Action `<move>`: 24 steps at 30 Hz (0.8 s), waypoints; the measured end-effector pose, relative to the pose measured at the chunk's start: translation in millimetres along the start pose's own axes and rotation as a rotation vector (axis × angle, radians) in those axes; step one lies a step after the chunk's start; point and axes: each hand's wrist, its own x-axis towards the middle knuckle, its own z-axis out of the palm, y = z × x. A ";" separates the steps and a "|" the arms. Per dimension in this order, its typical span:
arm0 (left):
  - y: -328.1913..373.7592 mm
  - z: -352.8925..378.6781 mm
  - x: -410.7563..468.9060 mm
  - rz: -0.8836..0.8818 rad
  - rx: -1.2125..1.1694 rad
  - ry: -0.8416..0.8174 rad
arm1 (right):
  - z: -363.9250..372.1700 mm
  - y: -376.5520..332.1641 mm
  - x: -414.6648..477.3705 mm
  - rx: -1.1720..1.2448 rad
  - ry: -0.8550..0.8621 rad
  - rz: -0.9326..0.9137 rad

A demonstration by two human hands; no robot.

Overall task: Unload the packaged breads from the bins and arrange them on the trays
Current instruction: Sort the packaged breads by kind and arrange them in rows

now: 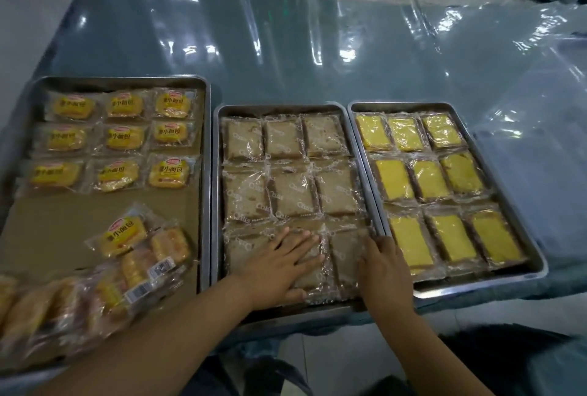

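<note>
While nine brown packaged breads (293, 194) lay in three rows of three, they filled the middle tray (279, 106) edge to edge. The left hand (279, 265) was pressed flat on the centre packet (317, 284) of that tray's near row, fingers straight and slightly spread. The right hand (382, 265) rested on the near-right packet (344, 256), against the middle tray's right rim, fingers extended and held together; nothing was pinched or lifted.

Touching the middle tray on its right, a second tray (400, 105) carried nine yellow packaged breads (425, 179), also three by three. Just left of the middle tray, a third tray (120, 79) held nine orange-labelled small breads (122, 137) in its far half. In its near half a loose heap of the same packets (136, 249) lay tilted and overlapping, some label-down, and further packets (47, 310) trailed toward its near left corner.

All three trays stood on the tabletop (286, 46), which was covered with clear, wrinkled plastic sheeting beyond the middle tray.
</note>
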 end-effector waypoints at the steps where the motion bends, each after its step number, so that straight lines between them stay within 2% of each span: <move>1: -0.4 -1.5 -2.4 -0.004 -0.017 0.003 | 0.5 -2.2 0.4 -0.005 -0.012 -0.009; 5: -7.7 -10.4 -22.3 -0.057 -0.064 0.070 | -4.8 -16.2 4.1 0.025 -0.008 0.068; 8: -24.1 -20.5 -47.0 -0.147 -0.078 0.149 | -13.9 -44.4 8.3 0.167 0.006 0.091; 12: -59.9 -34.1 -88.3 -0.302 -0.115 0.235 | -25.7 -108.8 11.6 0.201 0.025 -0.135; 18: -117.1 -35.8 -169.3 -0.746 -0.320 0.405 | -30.1 -227.3 -1.6 0.278 0.010 -0.475; 21: -141.9 -23.2 -201.2 -0.919 -0.346 0.365 | -18.6 -273.6 -17.3 0.240 -0.050 -0.587; 24: -158.8 -8.7 -220.5 -1.021 -0.374 0.254 | -5.2 -307.3 -30.6 0.226 -0.163 -0.609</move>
